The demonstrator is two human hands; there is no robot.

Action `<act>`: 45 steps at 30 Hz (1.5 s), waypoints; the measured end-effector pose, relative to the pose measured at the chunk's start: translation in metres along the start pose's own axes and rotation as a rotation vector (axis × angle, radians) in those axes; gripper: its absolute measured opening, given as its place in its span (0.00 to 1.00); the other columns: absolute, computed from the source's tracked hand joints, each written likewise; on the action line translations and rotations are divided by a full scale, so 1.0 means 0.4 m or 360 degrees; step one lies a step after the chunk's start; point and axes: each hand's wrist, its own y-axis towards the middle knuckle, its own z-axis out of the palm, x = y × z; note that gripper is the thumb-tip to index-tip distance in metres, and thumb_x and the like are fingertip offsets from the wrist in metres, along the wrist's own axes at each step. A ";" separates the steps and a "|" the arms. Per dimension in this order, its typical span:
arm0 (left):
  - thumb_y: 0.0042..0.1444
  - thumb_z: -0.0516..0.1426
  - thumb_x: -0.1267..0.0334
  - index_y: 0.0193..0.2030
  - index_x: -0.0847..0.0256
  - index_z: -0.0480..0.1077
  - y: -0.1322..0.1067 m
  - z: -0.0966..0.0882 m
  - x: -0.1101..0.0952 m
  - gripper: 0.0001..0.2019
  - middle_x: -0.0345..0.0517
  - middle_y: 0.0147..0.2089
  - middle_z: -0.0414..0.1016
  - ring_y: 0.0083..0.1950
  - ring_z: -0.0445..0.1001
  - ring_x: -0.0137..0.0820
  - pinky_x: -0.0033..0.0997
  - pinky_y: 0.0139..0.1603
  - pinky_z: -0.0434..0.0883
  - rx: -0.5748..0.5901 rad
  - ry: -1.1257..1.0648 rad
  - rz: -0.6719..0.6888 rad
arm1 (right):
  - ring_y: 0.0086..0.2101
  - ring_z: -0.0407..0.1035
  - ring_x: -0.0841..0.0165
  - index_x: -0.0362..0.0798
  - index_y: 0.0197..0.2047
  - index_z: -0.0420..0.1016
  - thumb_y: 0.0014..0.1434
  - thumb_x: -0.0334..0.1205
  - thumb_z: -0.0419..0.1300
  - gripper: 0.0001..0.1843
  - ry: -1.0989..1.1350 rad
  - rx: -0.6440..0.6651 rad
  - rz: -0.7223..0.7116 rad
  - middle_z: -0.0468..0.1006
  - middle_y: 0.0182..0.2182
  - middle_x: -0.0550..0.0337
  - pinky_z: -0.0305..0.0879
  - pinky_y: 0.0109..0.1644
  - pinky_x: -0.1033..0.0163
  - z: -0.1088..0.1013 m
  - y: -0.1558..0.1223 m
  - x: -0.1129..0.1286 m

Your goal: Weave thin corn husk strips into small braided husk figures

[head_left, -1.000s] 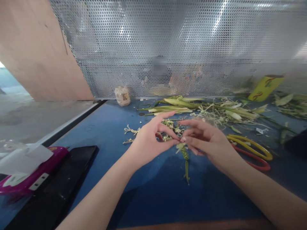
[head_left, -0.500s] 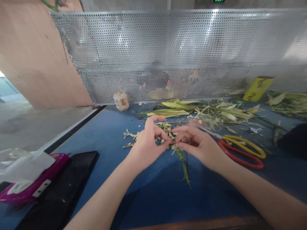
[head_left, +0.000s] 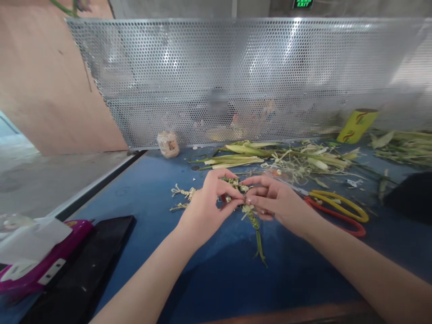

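My left hand [head_left: 205, 209] and my right hand [head_left: 281, 202] meet over the blue table, thumbs and fingertips pinched together. Between them is a small knotted, braided piece of green husk [head_left: 252, 218], its split tail trailing down toward me. The fingers cover much of its middle; whether a finer strand sits in the pinch is too small to see. Pale braided ends [head_left: 182, 192] stick out to the left of my left hand, and I cannot tell if they join the green piece. Scissors [head_left: 337, 207] with yellow and red handles lie just beyond my right wrist.
Corn husks and leaves [head_left: 249, 150] and shredded fibres [head_left: 313, 162] lie along the back, before a perforated metal screen [head_left: 202, 58]. A wrapped roll [head_left: 168, 144] and a yellow tube [head_left: 357, 126] stand there. At left are a black phone-like slab [head_left: 81, 270] and a magenta device [head_left: 43, 265].
The fingers of my right hand have curled in closer to the pinch. My left hand keeps nearly the same grip. The whole view has shifted slightly.
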 end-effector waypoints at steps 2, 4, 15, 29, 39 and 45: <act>0.50 0.57 0.66 0.37 0.58 0.66 -0.004 -0.004 -0.009 0.06 0.40 0.34 0.75 0.39 0.73 0.26 0.24 0.36 0.71 -0.0092 0.0118 0.0186 | 0.16 0.53 0.82 0.47 0.43 0.64 0.48 0.36 0.62 0.18 0.0105 0.0055 0.0010 0.70 0.23 0.65 0.48 0.18 0.73 -0.002 -0.004 0.003; 0.50 0.57 0.66 0.33 0.57 0.70 -0.007 -0.011 -0.023 0.03 0.39 0.31 0.75 0.42 0.74 0.27 0.24 0.38 0.72 -0.0199 0.0215 0.0339 | 0.16 0.53 0.83 0.46 0.42 0.65 0.48 0.35 0.62 0.17 0.0161 0.0104 -0.0006 0.71 0.23 0.64 0.49 0.18 0.73 -0.004 -0.008 0.010; 0.46 0.59 0.74 0.36 0.55 0.66 0.001 -0.024 -0.055 0.12 0.33 0.27 0.76 0.29 0.74 0.23 0.22 0.33 0.72 -0.0204 0.0056 0.0772 | 0.20 0.59 0.80 0.47 0.43 0.66 0.47 0.32 0.63 0.18 0.0128 0.0219 -0.0145 0.72 0.23 0.64 0.54 0.20 0.73 -0.005 -0.015 0.035; 0.46 0.59 0.73 0.60 0.40 0.44 -0.009 -0.028 -0.071 0.40 0.29 0.27 0.72 0.31 0.73 0.25 0.24 0.36 0.72 -0.0023 -0.0054 0.0642 | 0.21 0.62 0.78 0.49 0.44 0.66 0.46 0.33 0.63 0.20 -0.0120 0.0351 -0.0085 0.73 0.23 0.65 0.57 0.22 0.72 -0.016 -0.020 0.044; 0.45 0.60 0.69 0.61 0.36 0.42 -0.007 -0.011 -0.071 0.41 0.35 0.67 0.39 0.29 0.72 0.19 0.27 0.39 0.73 -0.0097 -0.0238 0.0400 | 0.22 0.66 0.77 0.54 0.44 0.66 0.45 0.34 0.64 0.22 -0.0330 0.0269 -0.0048 0.74 0.24 0.66 0.61 0.24 0.70 -0.016 -0.027 0.057; 0.46 0.59 0.68 0.64 0.48 0.38 -0.006 -0.005 -0.063 0.43 0.42 0.53 0.68 0.32 0.73 0.25 0.28 0.35 0.72 -0.0097 -0.0188 0.0239 | 0.26 0.70 0.75 0.53 0.42 0.68 0.45 0.33 0.63 0.19 -0.0469 0.0079 -0.0195 0.74 0.24 0.66 0.66 0.32 0.68 -0.009 -0.032 0.062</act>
